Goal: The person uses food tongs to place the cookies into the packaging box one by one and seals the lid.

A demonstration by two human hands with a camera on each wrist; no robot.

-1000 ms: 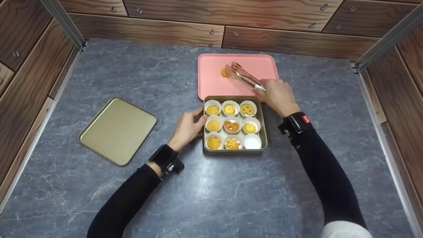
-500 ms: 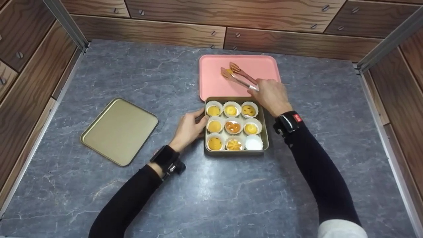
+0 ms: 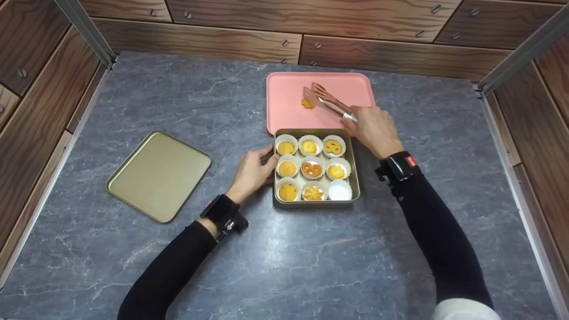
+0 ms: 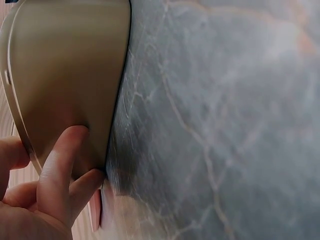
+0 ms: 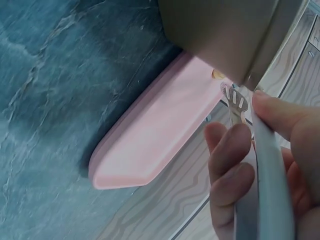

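My right hand (image 3: 377, 131) grips a pair of tongs (image 3: 332, 103) by the handles, with slotted heads spread apart over the pink tray (image 3: 284, 120). Beside the left tong head lies a small yellow cookie (image 3: 306, 103) on the tray. My left hand (image 3: 252, 172) touches the left side of a gold tin (image 3: 314, 204); its fingers (image 4: 61, 165) press on the outer wall and the thumb is at the rim. Inside the tin, paper cups hold several cookies, such as a pretzel-shaped one (image 3: 311, 169). One white paper cup (image 3: 340, 191) at the front right has no cookie in it.
A gold tin lid (image 3: 160, 177) lies on the grey marbled table (image 3: 266, 266) to the left. The tin stands directly in front of the tray. Wood-patterned walls (image 3: 222, 38) enclose the table at the back and sides.
My right hand moved the tongs left over the cookie, then back right. The cookie now lies slightly nearer the tin and further right. My left hand has stayed at the tin.
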